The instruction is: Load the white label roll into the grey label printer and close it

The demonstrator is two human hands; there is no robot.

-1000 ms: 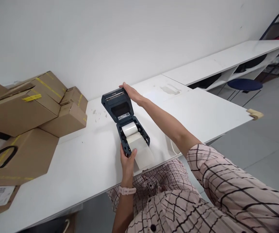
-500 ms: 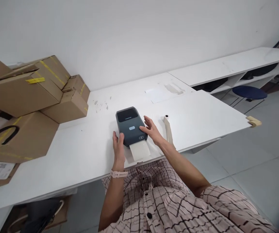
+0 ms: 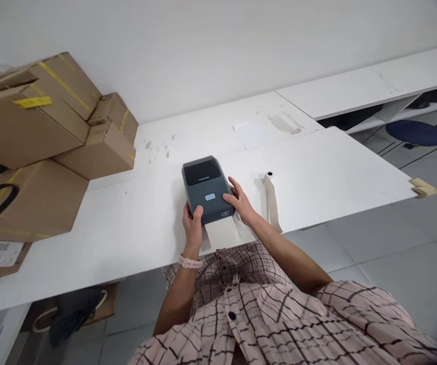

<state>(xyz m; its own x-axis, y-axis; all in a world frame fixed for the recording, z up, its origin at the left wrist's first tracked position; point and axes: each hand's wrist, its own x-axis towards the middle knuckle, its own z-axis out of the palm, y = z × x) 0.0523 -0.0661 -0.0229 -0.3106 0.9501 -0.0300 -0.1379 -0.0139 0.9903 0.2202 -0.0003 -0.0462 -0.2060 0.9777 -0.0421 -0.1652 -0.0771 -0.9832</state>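
A dark grey-blue label printer (image 3: 207, 190) sits on the white table near its front edge, with a strip of white paper (image 3: 222, 233) sticking out of its near end. My left hand (image 3: 193, 223) grips the printer's left near corner, thumb on top and fingers along the side. On the opposite side my right hand (image 3: 240, 203) holds the right edge, its thumb on the top face and its fingers against the side. To the right lies a small paper roll (image 3: 269, 175) with its unrolled tail (image 3: 274, 210) trailing toward the table's front edge.
Cardboard boxes (image 3: 62, 116) with yellow tape are piled at the left. A sheet of paper (image 3: 251, 136) lies at the back of the white table (image 3: 340, 172). A blue stool (image 3: 415, 133) stands beyond the right end, and a padded corner (image 3: 423, 187) marks the table's edge.
My left hand has closed in from beside the printer onto its left corner. My right hand has settled on the right side. The camera view has shifted slightly.
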